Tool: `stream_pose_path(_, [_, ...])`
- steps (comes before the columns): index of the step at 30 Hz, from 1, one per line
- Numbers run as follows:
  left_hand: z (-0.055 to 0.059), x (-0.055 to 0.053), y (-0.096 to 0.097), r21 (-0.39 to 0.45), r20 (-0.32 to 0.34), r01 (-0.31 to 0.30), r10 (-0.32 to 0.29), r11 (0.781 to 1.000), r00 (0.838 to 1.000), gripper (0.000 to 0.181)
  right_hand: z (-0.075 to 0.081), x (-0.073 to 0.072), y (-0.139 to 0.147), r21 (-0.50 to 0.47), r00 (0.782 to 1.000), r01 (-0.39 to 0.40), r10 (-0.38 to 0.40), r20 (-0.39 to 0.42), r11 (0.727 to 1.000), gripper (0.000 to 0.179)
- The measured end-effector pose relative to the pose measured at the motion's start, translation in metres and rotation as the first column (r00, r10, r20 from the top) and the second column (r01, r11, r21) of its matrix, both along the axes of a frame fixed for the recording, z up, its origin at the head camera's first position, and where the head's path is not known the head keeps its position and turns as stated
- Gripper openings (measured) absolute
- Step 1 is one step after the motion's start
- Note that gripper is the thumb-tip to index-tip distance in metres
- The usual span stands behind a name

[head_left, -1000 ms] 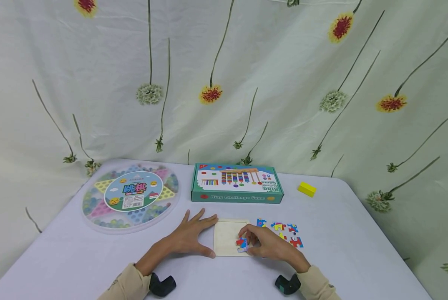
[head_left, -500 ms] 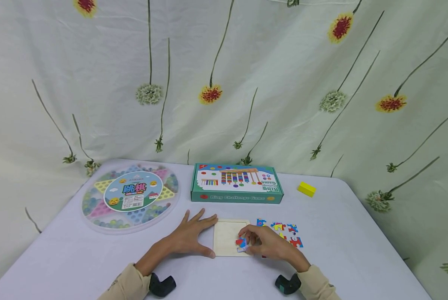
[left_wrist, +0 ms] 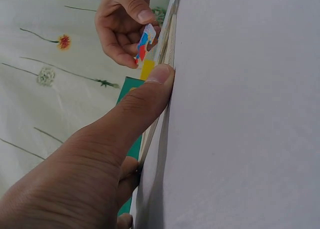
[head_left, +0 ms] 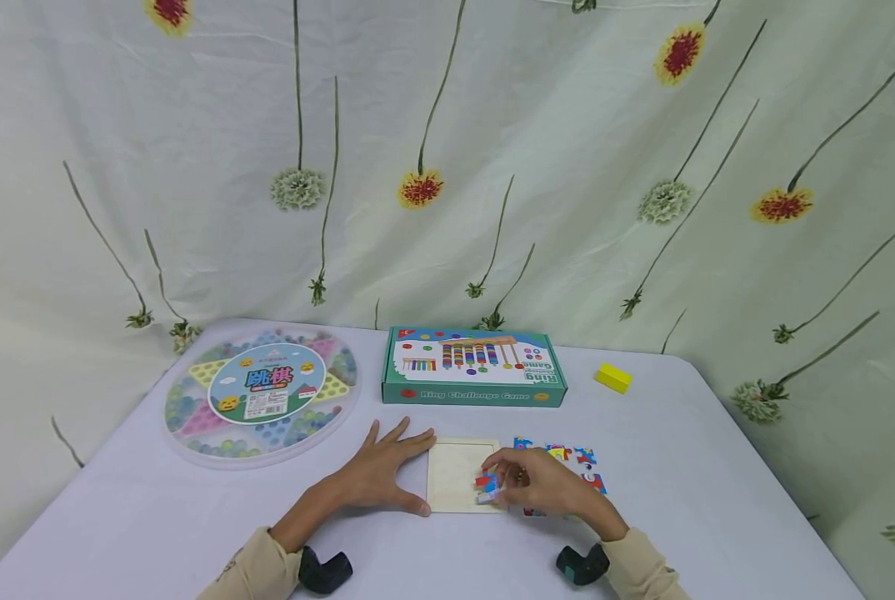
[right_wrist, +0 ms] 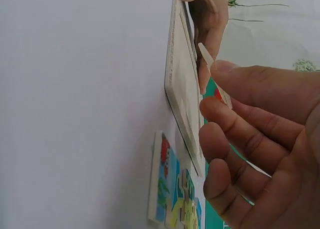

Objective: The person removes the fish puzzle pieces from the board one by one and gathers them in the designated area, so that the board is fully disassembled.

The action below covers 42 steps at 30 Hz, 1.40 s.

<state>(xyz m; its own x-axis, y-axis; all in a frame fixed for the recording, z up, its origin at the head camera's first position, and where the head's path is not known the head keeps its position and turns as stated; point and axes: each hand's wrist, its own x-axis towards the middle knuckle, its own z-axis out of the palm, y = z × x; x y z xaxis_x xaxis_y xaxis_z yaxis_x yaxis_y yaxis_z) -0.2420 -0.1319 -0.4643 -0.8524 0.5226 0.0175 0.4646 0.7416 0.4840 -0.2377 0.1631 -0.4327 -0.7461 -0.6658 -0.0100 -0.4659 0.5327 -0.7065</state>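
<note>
My left hand [head_left: 383,475] spreads its fingers along the left side of a flat wooden puzzle tray [head_left: 451,477]. Its thumb touches the near left corner, and the fingertips lie by the far left one. Over the tray's right part, my right hand [head_left: 543,485] pinches a red and blue jigsaw piece [head_left: 487,487] between thumb and fingers. In the right wrist view that jigsaw piece [right_wrist: 205,53] is tilted on edge, above the tray's surface [right_wrist: 181,74]. Several loose jigsaw pieces [head_left: 592,482] lie right of the tray, partly hidden by the right hand.
A green game box [head_left: 473,396] lies behind the tray. Left of it is a round Chinese checkers set [head_left: 267,383] in clear plastic. A yellow block [head_left: 613,378] sits at the back right. White cloth covers the table [head_left: 417,558], with a flowered curtain [head_left: 552,125] behind.
The right hand has shifted slightly to the right with the jigsaw piece, which has turned a little. My left hand has stayed in place at the tray.
</note>
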Motion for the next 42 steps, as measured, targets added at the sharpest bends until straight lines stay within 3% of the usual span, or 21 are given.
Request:
stream_pose_path(24, [0.004,0.003,0.001,0.011,-0.002,0.001,-0.001,1.0,1.0,0.104,0.002,0.005,0.034,0.01,0.996,0.089,-0.089,-0.015,0.996,0.032])
stream_pose_path(33, [0.004,0.003,0.001,0.017,-0.001,0.0,0.0,1.0,1.0,0.104,0.001,0.009,0.047,-0.068,0.995,0.096,-0.095,0.024,0.993,0.035])
stream_pose_path(42, [0.004,0.003,0.0,0.012,-0.007,0.006,-0.006,1.0,1.0,0.104,0.002,0.012,0.056,-0.05,0.984,0.167,-0.164,0.064,0.985,0.036])
